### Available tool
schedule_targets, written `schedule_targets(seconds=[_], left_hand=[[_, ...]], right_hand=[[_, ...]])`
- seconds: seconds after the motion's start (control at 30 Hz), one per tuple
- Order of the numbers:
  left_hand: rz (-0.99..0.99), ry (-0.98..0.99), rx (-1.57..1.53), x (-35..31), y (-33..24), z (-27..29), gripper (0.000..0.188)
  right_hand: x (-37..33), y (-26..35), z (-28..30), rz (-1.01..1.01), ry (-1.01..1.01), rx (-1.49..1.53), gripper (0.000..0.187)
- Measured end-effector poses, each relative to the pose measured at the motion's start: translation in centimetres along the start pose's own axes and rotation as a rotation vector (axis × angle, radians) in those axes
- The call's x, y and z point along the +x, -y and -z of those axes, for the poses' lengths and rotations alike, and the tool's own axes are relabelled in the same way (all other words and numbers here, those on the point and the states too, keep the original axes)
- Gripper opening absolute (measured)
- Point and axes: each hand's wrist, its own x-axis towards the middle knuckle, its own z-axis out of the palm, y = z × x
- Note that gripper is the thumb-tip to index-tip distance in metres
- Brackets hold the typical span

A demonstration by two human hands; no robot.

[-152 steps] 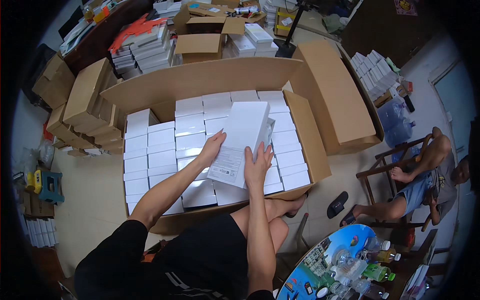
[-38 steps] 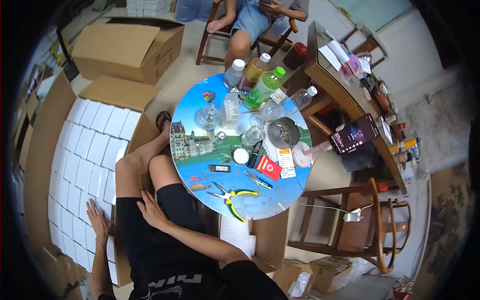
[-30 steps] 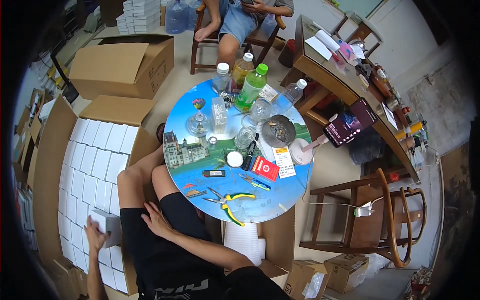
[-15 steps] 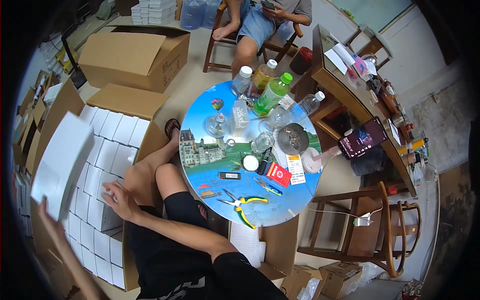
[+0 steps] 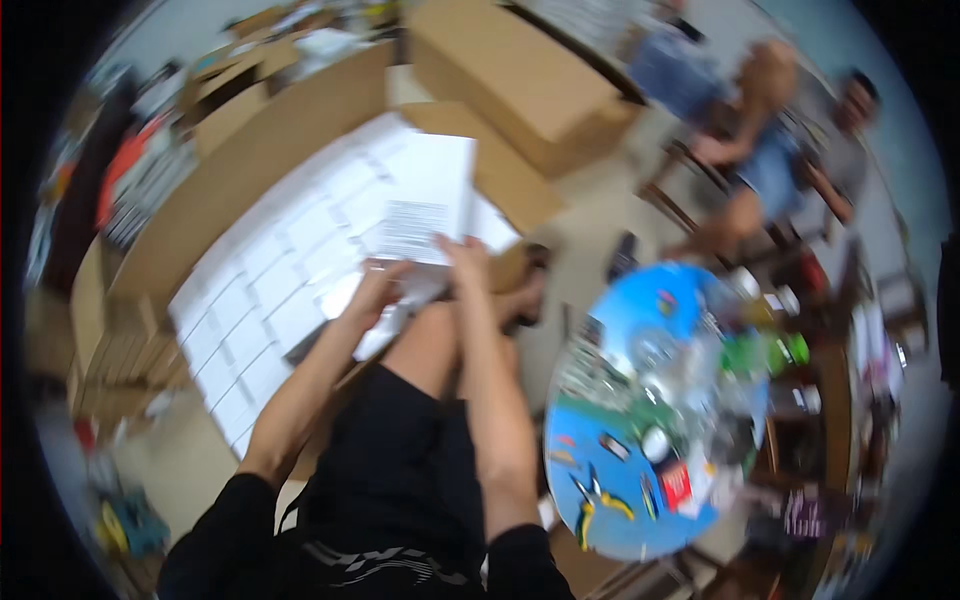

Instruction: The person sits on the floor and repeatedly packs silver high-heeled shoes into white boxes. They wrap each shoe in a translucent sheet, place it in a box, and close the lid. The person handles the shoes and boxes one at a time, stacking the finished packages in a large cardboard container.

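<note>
A white box (image 5: 428,180) with rows of small print on its lower part stands up above my knees, over a large open carton. My right hand (image 5: 462,262) grips its lower right corner, fingers closed. My left hand (image 5: 378,288) is curled at its lower left edge, though blur hides the exact finger contact. Beneath and left of my hands, the cardboard carton (image 5: 260,130) holds rows of similar white boxes (image 5: 275,285) packed closely together.
A round blue picture-topped table (image 5: 630,530) stands at my right with bottles, a red packet (image 5: 676,484) and yellow-green pliers (image 5: 605,508). Another large carton (image 5: 510,70) is beyond. A seated person (image 5: 765,190) is at the far right. Cartons and clutter line the left.
The view has turned left. The white box moved from the carton's left side to in front of me. My right hand left the packed boxes and now grips the white box too.
</note>
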Motion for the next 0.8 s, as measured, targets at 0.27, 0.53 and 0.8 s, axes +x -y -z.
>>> schedule_targets(seconds=[0.27, 0.53, 0.8], left_hand=[[-0.825, -0.334, 0.725, -5.1, -2.4, -0.6, 0.090], [-0.284, -0.527, -0.661, -8.9, -1.9, 8.4, 0.044], [-0.520, -0.853, -0.879, -24.0, 5.7, 25.3, 0.047]], right_hand=[[-6.9, 5.1, -4.2, 0.479, -0.066, -0.564, 0.044], [-1.3, 4.7, -5.6, 0.679, -0.083, -1.261, 0.041], [4.8, 5.2, -8.8, 0.459, -0.021, -1.479, 0.028]])
